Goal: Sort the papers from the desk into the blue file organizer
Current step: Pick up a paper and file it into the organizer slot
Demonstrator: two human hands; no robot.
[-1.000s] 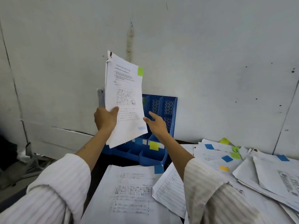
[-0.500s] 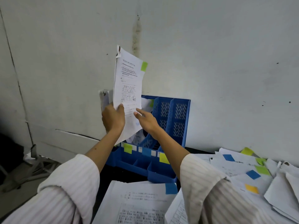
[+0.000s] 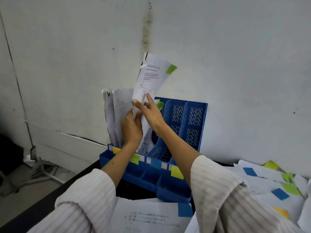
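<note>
I see the paper bundle (image 3: 152, 78) with a green tag (image 3: 171, 69) standing tall, its bottom end going into a left slot of the blue file organizer (image 3: 193, 125). My left hand (image 3: 132, 128) holds its lower part with curled fingers. My right hand (image 3: 148, 113) lies flat on the page, fingers straight. More papers (image 3: 116, 111) stand in the slots further left. Loose tagged sheets (image 3: 262, 185) lie on the desk (image 3: 79, 180) to the right.
</note>
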